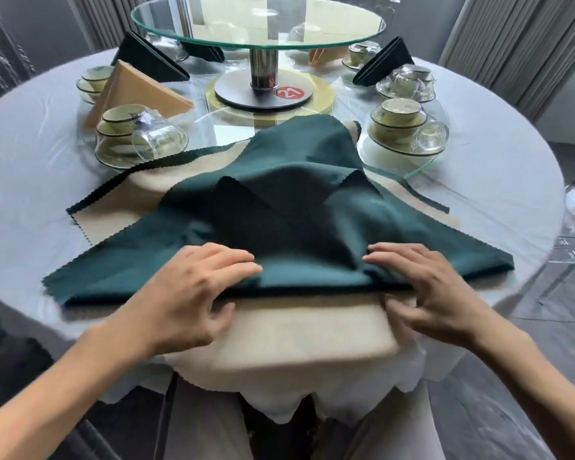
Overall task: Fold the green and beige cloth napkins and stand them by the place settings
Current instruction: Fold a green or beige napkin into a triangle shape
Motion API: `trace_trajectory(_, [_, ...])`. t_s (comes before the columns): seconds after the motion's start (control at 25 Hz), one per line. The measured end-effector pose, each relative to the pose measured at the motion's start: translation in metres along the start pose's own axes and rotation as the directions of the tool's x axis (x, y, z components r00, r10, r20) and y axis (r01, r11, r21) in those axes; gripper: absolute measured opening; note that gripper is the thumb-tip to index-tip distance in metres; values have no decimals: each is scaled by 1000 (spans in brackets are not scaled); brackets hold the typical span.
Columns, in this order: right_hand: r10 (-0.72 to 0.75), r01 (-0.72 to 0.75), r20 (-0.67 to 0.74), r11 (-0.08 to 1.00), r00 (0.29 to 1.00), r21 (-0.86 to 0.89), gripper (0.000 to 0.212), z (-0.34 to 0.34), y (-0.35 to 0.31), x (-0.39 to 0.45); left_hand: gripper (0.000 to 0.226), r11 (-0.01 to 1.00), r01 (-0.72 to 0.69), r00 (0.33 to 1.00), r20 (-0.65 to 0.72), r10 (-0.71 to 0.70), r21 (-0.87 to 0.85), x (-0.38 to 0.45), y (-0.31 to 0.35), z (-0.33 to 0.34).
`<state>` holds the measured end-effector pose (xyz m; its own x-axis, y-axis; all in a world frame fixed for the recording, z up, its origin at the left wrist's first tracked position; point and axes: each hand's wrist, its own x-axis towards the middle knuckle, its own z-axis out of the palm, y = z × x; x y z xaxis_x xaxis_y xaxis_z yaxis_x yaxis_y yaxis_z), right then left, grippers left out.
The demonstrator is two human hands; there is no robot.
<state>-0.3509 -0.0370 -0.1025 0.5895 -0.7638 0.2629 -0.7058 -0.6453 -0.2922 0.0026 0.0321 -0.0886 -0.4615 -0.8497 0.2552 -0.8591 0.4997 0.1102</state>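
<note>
While folded napkins (pixel 140 91) already stand by the far settings, I'm mid-fold: my left hand (pixel 186 290) and right hand (pixel 429 290) pinch the green napkin's (pixel 312 200) near edge. It lies atop the flat beige napkins (pixel 296 330) (several left, I judge).

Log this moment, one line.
phase: folding | left hand: holds dark green cloth napkin | right hand: same | under: beige cloth napkin

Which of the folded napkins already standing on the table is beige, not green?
The beige folded napkin at far left, standing beside the stacked bowls. The other clearly seen standing ones, one behind it and one at far right, are dark green.
</note>
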Motion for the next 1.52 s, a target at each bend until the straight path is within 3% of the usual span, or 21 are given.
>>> trace_trajectory(0.12, [55,-73,-91,975,994,-210,38,18,9,-10,45,983,96,995,-16,-95,157,-18,-7,24])
trace_trajectory(0.2, [49,-85,-157,968,986,-236,32,15,4,-6,40,969,118,993,-16,-118,217,-12,-2,20])
trace_trajectory(0.36, [63,-104,-200,974,978,-202,27,-12,-15,-30,30,990,104,994,-24,-102,94,-26,24,-7])
trace_trajectory(0.44, [139,-148,-128,987,982,-66,36,-17,-19,-48,36,991,109,993,44,-113,76,-42,36,-5])
trace_trajectory(0.52, [212,-214,26,973,977,89,53,-13,-17,-57,56,981,104,985,121,-124,163,-55,44,12])
trace_trajectory(0.64, [215,-224,124,972,969,65,56,-1,-13,-45,71,969,143,962,202,-185,203,-57,45,32])
trace_trajectory(0.72, [163,-163,90,987,983,1,51,4,-17,-25,70,966,173,955,206,-213,194,-50,42,35])
trace_trajectory(0.84, [-38,35,-10,980,999,-196,52,14,-21,15,69,962,196,952,199,-233,188,-42,40,38])
trace_trajectory(1.04, [25,-54,-139,976,990,-213,55,9,-13,89,65,950,281,932,196,-304,137,-33,25,43])
trace_trajectory(1.12, [80,-105,-162,982,984,-155,50,8,-12,113,67,944,317,926,184,-329,93,-28,18,43])
trace_trajectory(1.24, [137,-125,-184,989,973,78,45,5,-13,142,67,945,308,931,168,-323,108,-20,14,40])
trace_trajectory(1.36, [151,-62,-257,943,955,327,36,0,-17,160,56,966,195,963,155,-221,169,-12,32,31])
trace_trajectory(1.52, [298,-123,-284,856,911,503,18,-18,-23,183,52,989,-40,985,169,15,143,-3,67,43])
